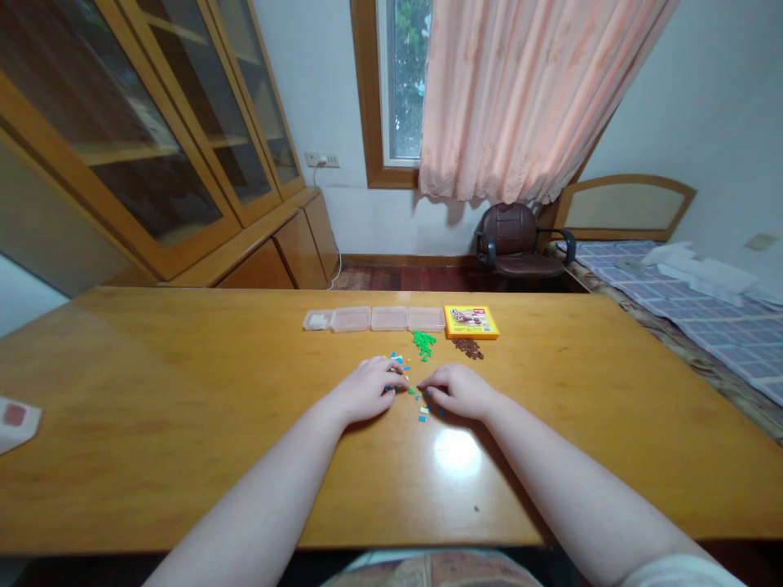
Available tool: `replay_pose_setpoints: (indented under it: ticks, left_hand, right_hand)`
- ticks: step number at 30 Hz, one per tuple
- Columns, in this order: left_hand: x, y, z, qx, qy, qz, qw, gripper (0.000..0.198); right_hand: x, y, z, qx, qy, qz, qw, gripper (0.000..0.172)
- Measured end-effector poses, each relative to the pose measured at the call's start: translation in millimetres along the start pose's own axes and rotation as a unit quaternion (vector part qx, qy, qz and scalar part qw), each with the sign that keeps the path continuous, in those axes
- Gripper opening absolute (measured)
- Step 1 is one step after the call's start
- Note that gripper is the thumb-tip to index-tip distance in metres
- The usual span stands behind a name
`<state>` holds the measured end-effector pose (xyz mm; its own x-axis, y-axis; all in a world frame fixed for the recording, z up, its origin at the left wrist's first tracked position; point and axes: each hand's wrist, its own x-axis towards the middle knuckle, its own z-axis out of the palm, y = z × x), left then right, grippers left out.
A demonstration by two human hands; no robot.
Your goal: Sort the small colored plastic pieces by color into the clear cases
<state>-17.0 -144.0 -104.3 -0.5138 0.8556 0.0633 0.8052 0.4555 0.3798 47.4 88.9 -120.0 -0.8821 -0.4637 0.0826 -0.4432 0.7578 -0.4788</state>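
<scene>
Small mixed toy bricks, blue, yellow, white and green, lie scattered on the wooden table between my hands. My left hand rests over the left part of them, its fingers apart and the fingertips near a green brick. Some pieces are partly hidden under those fingers. Opposite it, my right hand has its index finger and thumb apart, with the index tip at a tiny dark piece. Just beyond are a heap of green bricks and a heap of brown bricks.
Along the far side stand clear plastic trays in a row, with a yellow box at their right end. A white object is at the table's left edge. Past the table are a brown chair, a bed and a glass-door cabinet.
</scene>
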Motion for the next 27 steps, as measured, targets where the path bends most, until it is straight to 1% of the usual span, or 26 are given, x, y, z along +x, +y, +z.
replay_pose_setpoints:
  ticks: [4,8,11,14,18,20,23,27]
  left_hand:
    - [0,1,-3.2,-0.003,-0.002,-0.007,1.000,0.030]
    - [-1,0,-4.0,0.002,-0.004,0.003,1.000,0.026]
    - [-1,-2,-4.5,0.005,-0.005,0.007,1.000,0.025]
    - [0,-3,-5.8,0.006,0.005,-0.003,1.000,0.025]
    - [0,-7,-5.5,0.018,0.027,-0.026,0.999,0.028]
    - [0,-8,-3.7,0.023,0.030,-0.030,0.999,0.029]
    - [-1,-10,-0.3,0.024,0.027,-0.031,0.999,0.031]
    - [-1,-9,2.5,0.020,0.016,-0.032,0.999,0.033]
  right_hand:
    - [1,1,-1,-0.039,0.015,0.044,0.998,0.031]
    - [2,0,-1,-0.074,0.030,0.104,0.991,0.035]
    - [2,-2,-2,-0.079,0.042,0.118,0.989,0.036]
    - [1,-5,-2,-0.072,0.041,0.093,0.992,0.036]
    - [0,-8,3,-0.050,0.006,0.016,0.999,0.035]
    - [1,-8,5,-0.042,-0.008,-0.011,0.999,0.035]
    - [1,-9,8,-0.040,-0.020,-0.023,0.999,0.036]
    - [2,-11,7,-0.034,-0.020,-0.014,0.999,0.036]
